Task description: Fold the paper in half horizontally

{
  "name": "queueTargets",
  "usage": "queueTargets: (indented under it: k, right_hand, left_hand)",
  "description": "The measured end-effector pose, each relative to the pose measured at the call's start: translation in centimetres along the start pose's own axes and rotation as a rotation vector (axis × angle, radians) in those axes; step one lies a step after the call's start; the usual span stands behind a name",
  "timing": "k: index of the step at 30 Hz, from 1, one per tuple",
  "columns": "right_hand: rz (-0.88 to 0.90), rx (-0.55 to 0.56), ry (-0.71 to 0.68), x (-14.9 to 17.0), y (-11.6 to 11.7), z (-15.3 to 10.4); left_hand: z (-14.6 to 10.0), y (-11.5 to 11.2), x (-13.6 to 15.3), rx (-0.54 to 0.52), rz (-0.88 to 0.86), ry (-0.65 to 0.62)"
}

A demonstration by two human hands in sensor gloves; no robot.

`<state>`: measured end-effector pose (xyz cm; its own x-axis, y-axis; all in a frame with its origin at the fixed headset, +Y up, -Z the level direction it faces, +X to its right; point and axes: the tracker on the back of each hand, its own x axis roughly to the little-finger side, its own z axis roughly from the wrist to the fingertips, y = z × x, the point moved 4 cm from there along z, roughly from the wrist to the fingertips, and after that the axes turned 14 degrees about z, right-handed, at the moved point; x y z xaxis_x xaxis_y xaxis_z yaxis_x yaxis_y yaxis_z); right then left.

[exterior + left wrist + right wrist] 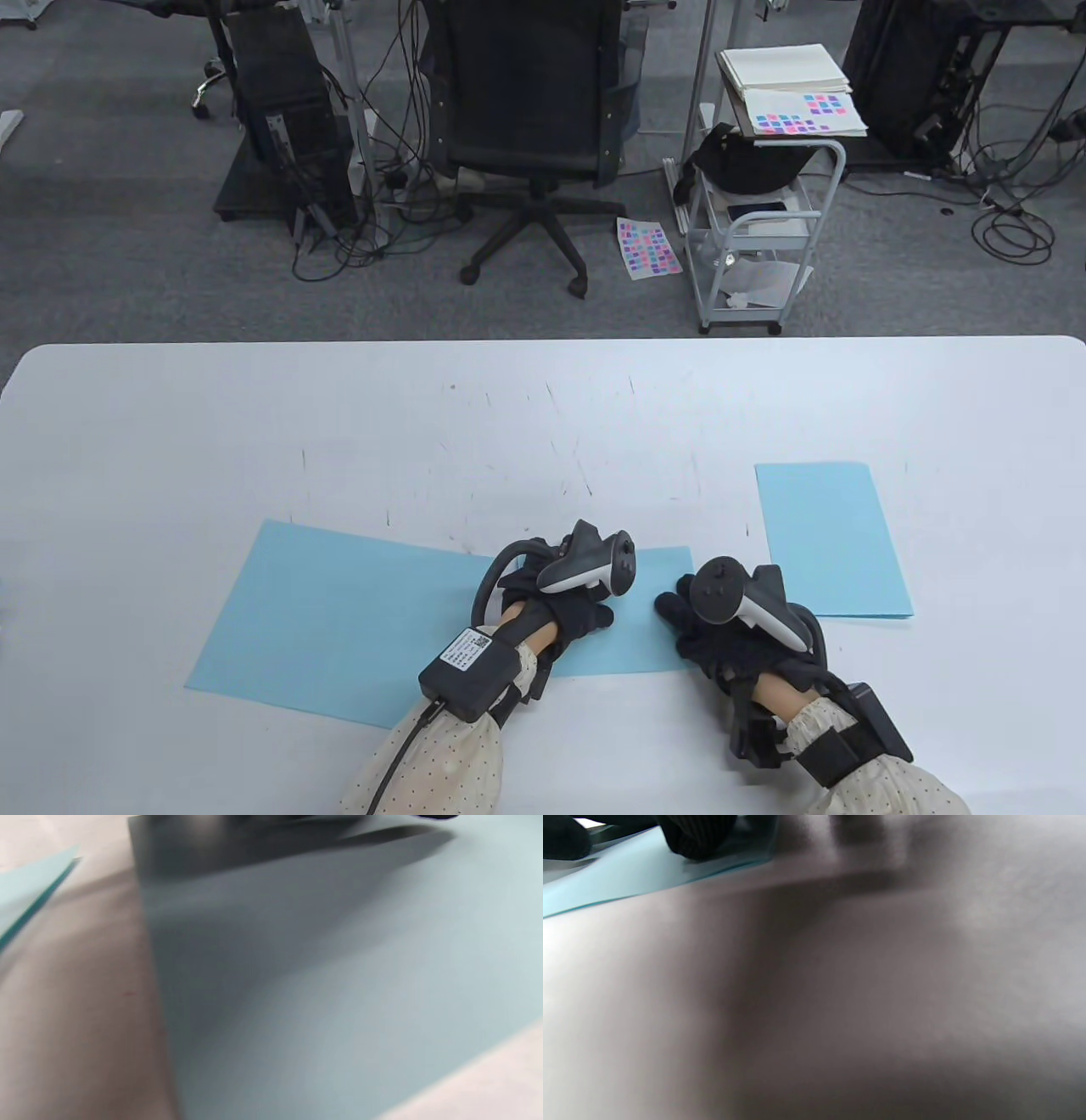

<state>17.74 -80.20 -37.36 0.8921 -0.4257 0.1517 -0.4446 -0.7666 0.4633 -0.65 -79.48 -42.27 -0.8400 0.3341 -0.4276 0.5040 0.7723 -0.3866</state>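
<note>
A large light-blue paper [339,611] lies flat on the white table [543,424] near its front edge. My left hand [594,615] rests on the right part of this paper; its fingers are hidden under the tracker. My right hand [670,607] is at the paper's right edge. In the right wrist view its gloved fingertips [695,836] press on the paper's edge [619,878], which lies flat on the table. The left wrist view is filled by the flat paper [339,984].
A second, smaller light-blue sheet [831,539] lies to the right of my right hand; its corner shows in the left wrist view [25,882]. Beyond the table's far edge stand an office chair [530,102] and a white cart [764,212].
</note>
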Motion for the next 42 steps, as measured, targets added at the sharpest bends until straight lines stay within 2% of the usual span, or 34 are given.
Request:
queueTargets:
  k: [19,42]
  right_hand:
    - [-0.014,0.015,0.013,0.0,0.1,-0.1]
    - [-0.007,0.015,0.013,0.1,0.2,-0.1]
  left_hand:
    - [-1.3,-2.8,4.3,0.057,-0.057,0.078]
    - [-1.7,-4.2,7.8,0.101,-0.119,0.144]
